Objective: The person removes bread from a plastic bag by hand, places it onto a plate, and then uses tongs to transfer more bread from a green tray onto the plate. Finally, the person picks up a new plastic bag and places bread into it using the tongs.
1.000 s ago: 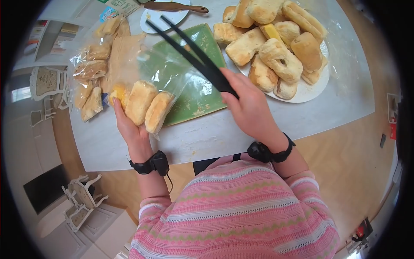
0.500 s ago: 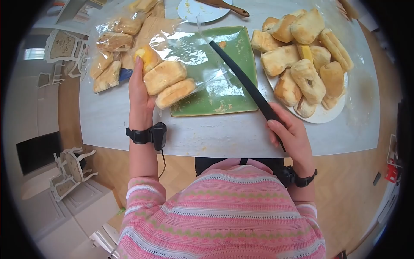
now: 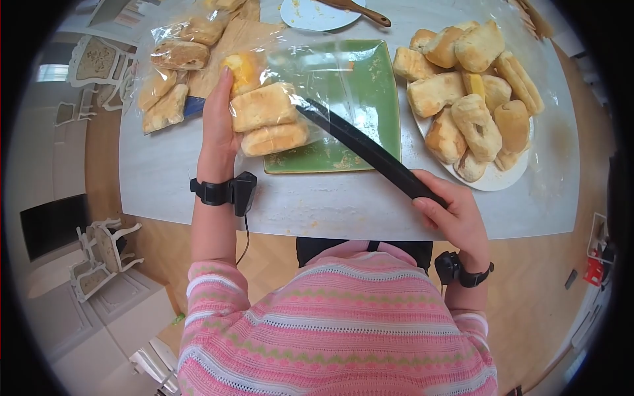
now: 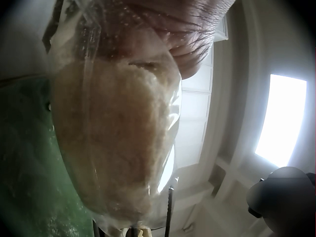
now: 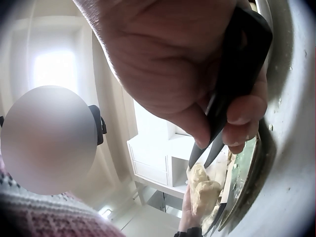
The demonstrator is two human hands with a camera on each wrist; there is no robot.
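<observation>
My left hand [image 3: 218,129] holds a clear plastic bag [image 3: 317,56] from its left side, over the green square plate [image 3: 376,99]. Inside lie two pale bread rolls [image 3: 265,107] and a piece with a yellow top [image 3: 242,71]. Close up in the left wrist view, the bread [image 4: 108,133] presses against the clear film. With my right hand [image 3: 456,214] I grip black tongs [image 3: 376,148]; their tips reach the rolls at the bag. The tong arms stand slightly apart in the right wrist view, where bread [image 5: 203,192] shows beyond the tips.
To the right, a white plate [image 3: 496,179] bears a heap of bread. Another clear bag of bread pieces [image 3: 179,55] lies at the left beside brown paper [image 3: 228,43]. A small white plate [image 3: 317,18] with a brown-handled utensil [image 3: 370,14] is at the back. Crumbs dot the table.
The tongs swung down to the right, their arms drawing closer together, then came back left to the bag. My left hand keeps hold of the bag. The head view shifted.
</observation>
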